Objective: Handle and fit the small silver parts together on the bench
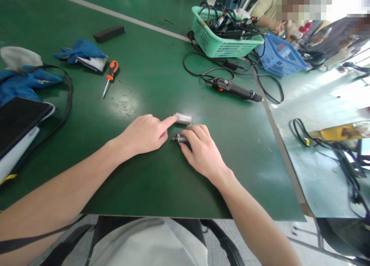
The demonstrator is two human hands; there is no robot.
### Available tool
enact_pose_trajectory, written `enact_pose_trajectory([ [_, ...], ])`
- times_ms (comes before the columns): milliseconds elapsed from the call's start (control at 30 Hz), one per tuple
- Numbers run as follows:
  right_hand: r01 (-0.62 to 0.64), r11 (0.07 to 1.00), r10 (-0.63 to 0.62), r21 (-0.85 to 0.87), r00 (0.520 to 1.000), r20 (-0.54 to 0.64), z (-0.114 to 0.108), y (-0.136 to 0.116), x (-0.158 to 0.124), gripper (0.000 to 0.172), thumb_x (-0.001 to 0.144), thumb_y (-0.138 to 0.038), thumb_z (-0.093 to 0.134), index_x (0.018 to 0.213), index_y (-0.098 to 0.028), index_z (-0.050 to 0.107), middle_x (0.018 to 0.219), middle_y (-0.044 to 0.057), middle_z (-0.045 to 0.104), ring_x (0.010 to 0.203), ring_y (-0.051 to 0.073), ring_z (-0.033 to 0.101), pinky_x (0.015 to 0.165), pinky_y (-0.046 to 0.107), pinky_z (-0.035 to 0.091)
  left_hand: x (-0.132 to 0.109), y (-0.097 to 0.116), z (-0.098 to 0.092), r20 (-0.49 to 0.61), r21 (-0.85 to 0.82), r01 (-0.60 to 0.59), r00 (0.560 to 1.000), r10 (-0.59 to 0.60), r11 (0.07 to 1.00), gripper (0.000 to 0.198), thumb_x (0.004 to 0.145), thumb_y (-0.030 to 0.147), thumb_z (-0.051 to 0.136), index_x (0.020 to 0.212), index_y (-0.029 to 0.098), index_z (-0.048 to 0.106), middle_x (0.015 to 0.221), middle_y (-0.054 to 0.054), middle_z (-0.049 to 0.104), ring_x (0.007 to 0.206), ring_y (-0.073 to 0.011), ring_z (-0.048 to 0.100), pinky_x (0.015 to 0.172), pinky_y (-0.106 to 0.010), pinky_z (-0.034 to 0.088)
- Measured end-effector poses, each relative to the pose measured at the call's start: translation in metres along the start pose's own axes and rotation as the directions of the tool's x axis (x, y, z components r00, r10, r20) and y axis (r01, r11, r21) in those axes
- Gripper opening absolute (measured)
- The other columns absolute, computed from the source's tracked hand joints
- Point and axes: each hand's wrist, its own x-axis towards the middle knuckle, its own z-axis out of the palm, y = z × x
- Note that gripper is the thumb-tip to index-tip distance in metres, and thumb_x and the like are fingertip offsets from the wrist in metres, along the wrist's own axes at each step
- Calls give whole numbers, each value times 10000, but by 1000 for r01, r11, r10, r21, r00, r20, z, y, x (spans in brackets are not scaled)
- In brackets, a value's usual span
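Observation:
My left hand (147, 133) reaches in with its index finger stretched out and the other fingers curled. That fingertip touches a silver metal block (184, 118), rounded and shiny, lying on the green table. My right hand (202, 148) is closed round a small grey metal cylinder (181, 138) with a thin shaft pointing left. The fingers cover the cylinder's right end. The block lies just beyond the cylinder, near the right fingertips.
An orange-handled screwdriver (111, 73), blue gloves (83, 53) and a dark bar (109, 33) lie left. A corded electric screwdriver (235, 89) lies right, before a green basket (225, 48) of cables and a blue basket (279, 59). Beyond sit other people. A tablet (21, 117) is at far left.

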Motion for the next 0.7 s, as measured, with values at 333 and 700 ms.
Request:
enact_pose_trajectory([
  [333, -27, 999, 28, 37, 999, -32, 5, 4, -1, 308, 979, -222, 538, 1277, -199, 610, 1179, 137, 637, 1099, 300, 559, 1000, 506, 531, 0, 0, -2, -18, -35, -52, 998, 52, 998, 464, 970, 270, 413, 1404, 172, 545, 792, -60, 720, 710, -250, 669, 714, -367, 496],
  [700, -43, 997, 44, 63, 999, -15, 6, 4, -2, 258, 992, -234, 534, 1216, -204, 658, 1163, 131, 637, 1107, 288, 563, 996, 482, 543, 0, -1, 7, 7, -53, -193, 981, 194, 980, 252, 1005, 347, 460, 963, 188, 651, 772, -64, 699, 707, -226, 656, 712, -352, 479],
])
